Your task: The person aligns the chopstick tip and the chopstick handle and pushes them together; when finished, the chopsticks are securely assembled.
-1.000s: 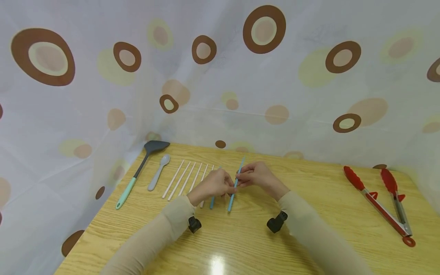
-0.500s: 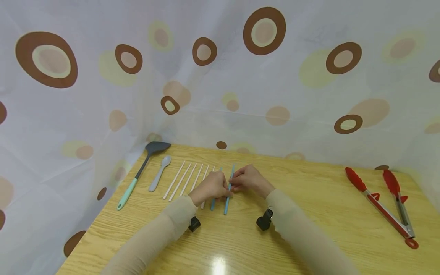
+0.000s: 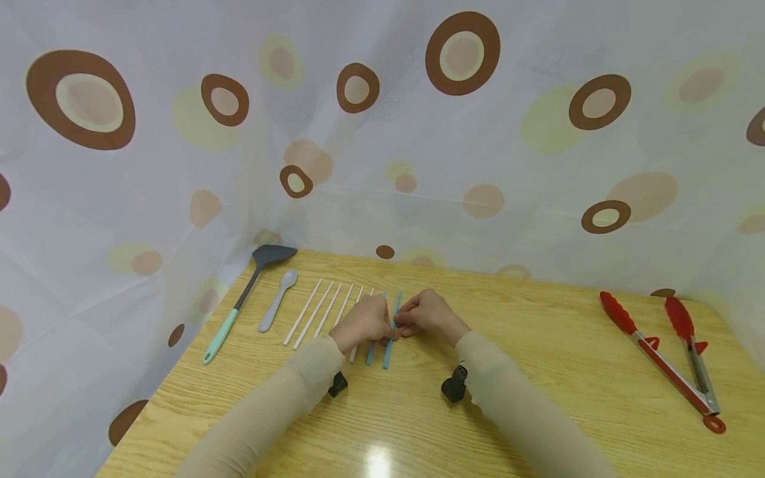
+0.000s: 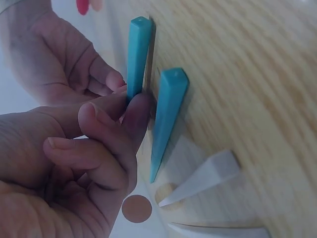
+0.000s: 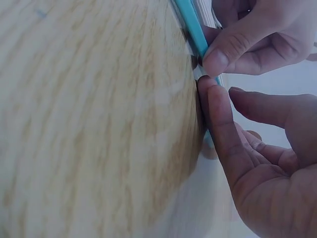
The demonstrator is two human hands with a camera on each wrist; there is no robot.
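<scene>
My left hand (image 3: 363,321) pinches a blue chopstick (image 4: 137,54) between thumb and finger, as the left wrist view shows. From the right, the fingertips of my right hand (image 3: 431,315) touch that same chopstick, while its thumb stands apart from it in the right wrist view. A second blue chopstick (image 4: 169,111) lies on the table just left of the held one, roughly parallel to it. Farther left, several white chopsticks (image 3: 303,312) lie side by side in a slanted row; my left hand covers part of the nearest ones.
A grey spoon (image 3: 277,303) and a dark spatula (image 3: 230,325) with a mint handle lie at the left of the wooden table (image 3: 526,398). Red-tipped tongs (image 3: 669,366) lie spread at the far right. A patterned curtain (image 3: 418,146) hangs behind the table.
The held blue chopstick has moved left, closer to the other blue one, and now lies nearly parallel to it. My right hand has shifted left along with it.
</scene>
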